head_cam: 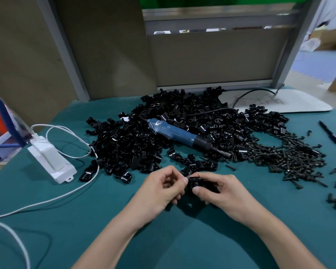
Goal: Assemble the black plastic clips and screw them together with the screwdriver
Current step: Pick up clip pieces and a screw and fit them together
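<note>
Screwdriver atop clip pile, screws beside, right hand gripping clip

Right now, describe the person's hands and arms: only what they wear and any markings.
The left hand and right hand are bare, with no gloves, rings, watch or wristbands in view. Both arms are uncovered down to the picture's edge and no sleeve shows. The visible fingernails look short and unpainted. No markings can be seen.

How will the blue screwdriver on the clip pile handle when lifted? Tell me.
Probably rigid: the blue screwdriver has a solid tapered body. Its black cord runs across the clip pile, so lifting may drag clips. Round-bodied, it might roll.
</note>
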A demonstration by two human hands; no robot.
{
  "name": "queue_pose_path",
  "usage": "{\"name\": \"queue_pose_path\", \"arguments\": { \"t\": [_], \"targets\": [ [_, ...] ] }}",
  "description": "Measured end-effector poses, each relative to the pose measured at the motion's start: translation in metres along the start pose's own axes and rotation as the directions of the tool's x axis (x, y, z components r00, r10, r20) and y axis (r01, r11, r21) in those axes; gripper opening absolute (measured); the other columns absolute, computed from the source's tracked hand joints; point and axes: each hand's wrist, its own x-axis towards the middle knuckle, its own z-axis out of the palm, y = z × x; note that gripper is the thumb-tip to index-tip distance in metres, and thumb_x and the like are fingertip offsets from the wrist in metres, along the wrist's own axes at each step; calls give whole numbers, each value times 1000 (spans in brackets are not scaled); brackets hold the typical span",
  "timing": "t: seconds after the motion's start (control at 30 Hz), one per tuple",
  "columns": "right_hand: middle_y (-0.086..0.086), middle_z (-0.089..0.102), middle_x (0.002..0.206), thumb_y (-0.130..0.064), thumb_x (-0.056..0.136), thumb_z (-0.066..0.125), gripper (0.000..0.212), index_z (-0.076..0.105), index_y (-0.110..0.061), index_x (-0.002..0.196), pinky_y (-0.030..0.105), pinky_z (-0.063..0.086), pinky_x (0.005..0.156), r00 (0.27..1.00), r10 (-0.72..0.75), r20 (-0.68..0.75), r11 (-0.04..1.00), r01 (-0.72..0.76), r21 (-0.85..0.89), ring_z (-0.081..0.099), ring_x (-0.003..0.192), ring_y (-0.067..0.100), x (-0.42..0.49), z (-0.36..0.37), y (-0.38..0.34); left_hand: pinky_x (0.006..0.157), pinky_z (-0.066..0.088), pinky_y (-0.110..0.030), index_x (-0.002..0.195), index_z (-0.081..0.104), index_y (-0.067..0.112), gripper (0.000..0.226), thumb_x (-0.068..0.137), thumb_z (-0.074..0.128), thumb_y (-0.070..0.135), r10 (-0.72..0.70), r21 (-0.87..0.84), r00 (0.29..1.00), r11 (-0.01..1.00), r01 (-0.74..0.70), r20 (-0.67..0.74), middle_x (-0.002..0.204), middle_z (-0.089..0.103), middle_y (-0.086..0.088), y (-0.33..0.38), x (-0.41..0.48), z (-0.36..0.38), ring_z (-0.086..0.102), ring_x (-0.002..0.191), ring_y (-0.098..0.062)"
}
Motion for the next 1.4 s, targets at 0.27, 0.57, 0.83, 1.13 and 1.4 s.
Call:
{"name": "queue_pose_path", "arguments": {
  "t": [0.27,0.57,0.83,1.13,1.4],
  "targets": [
    [3,79,99,-24,82,72,37,71,-7,115,21,58,67,863,265,-429,665,159,730,65,69,6,6,-41,-3,70,45,-15,106,55,47,13,97,50,56,180,493,979,863,-112,-91,91,62,22,-13,-5,2,57,82,1],
    [24,72,121,-20,91,66,51,55,6,134,32,62,86,861,370,-348,189,297,936,73,111,30,1,-50,-7,88,45,-30,144,45,34,45,106,30,53,306,852,951,485,-198,47,119,58,14,-1,22,43,59,107,-12],
    [27,69,124,-14,83,71,41,64,9,116,34,63,83,859,395,-325,115,305,945,72,112,34,0,-56,-4,82,42,-28,134,53,28,40,107,32,48,353,931,936,341,-126,-3,115,57,8,3,43,60,57,106,-14],
    [31,68,123,-18,81,74,59,57,6,132,37,65,77,829,412,-379,-22,425,905,72,110,39,-2,-64,1,93,40,-34,140,50,22,55,91,60,-1,234,951,925,2,-310,300,126,53,0,25,105,49,53,116,-23],
    [27,72,118,-14,82,72,41,66,7,116,40,65,78,845,406,-347,91,341,936,73,107,37,5,-59,2,82,45,-38,119,53,7,29,91,56,0,137,847,863,-316,-428,487,115,65,-9,39,111,61,60,108,-31]
  ]
}}
